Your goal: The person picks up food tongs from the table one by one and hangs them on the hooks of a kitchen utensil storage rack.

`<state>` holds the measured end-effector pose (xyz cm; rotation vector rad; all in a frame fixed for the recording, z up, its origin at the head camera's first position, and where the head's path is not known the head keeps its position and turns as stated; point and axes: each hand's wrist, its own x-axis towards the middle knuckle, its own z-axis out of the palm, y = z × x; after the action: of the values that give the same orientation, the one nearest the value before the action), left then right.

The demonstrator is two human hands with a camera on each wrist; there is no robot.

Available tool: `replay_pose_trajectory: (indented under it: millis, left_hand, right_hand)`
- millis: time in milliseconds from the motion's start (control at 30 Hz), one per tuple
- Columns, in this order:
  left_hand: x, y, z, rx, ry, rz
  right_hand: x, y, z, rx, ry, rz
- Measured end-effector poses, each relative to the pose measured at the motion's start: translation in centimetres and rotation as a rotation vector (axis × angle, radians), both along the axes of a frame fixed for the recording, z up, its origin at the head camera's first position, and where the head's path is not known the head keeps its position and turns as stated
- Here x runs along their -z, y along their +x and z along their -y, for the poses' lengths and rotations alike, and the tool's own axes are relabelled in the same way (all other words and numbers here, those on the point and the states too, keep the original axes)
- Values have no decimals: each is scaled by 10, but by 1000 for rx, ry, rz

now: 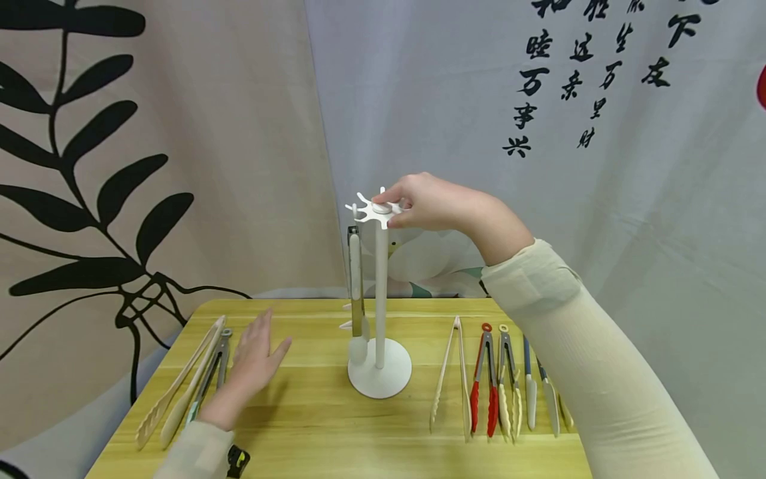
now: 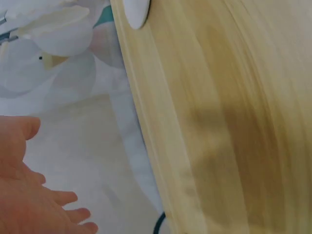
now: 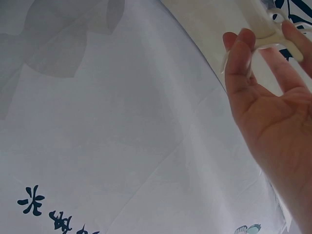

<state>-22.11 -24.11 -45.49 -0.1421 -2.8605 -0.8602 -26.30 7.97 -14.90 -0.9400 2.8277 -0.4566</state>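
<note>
A white utensil rack [image 1: 382,299] with a round base and a ring of hooks stands upright on the table. My right hand [image 1: 427,203] grips its hooked top, thumb and fingers bent around the hooks; the right wrist view shows this hand [image 3: 273,105] against the hook ring [image 3: 270,40]. From the rack's left side hangs a metal and pale utensil [image 1: 356,279], seen edge-on. My left hand [image 1: 257,352] hovers over the table's left part with fingers extended, holding nothing. Beside it lie beige tongs [image 1: 179,386] and metal-handled tongs [image 1: 221,359], partly hidden by the hand and wrist.
To the rack's right, beige tongs [image 1: 457,372], red-tipped tongs [image 1: 485,379] and cream-tipped tongs [image 1: 509,379] lie in a row. Farther right are blue-handled utensils [image 1: 530,392], partly behind the right sleeve. A printed cloth [image 1: 251,133] hangs behind the wooden table [image 1: 311,426].
</note>
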Motion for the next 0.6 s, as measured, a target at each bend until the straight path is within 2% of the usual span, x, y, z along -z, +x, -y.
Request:
replay_pose_trajectory:
  millis: [233,467,600]
  left_hand:
    - [10,6,18,-56,-100,113]
    - [17,10,33,-105,-103,259]
    - [22,10,41,-132,-106,312]
  right_hand:
    - [1,0,0,3,2,5]
    - [1,0,1,15,-9,17]
    - [1,0,1,21,-7,16]
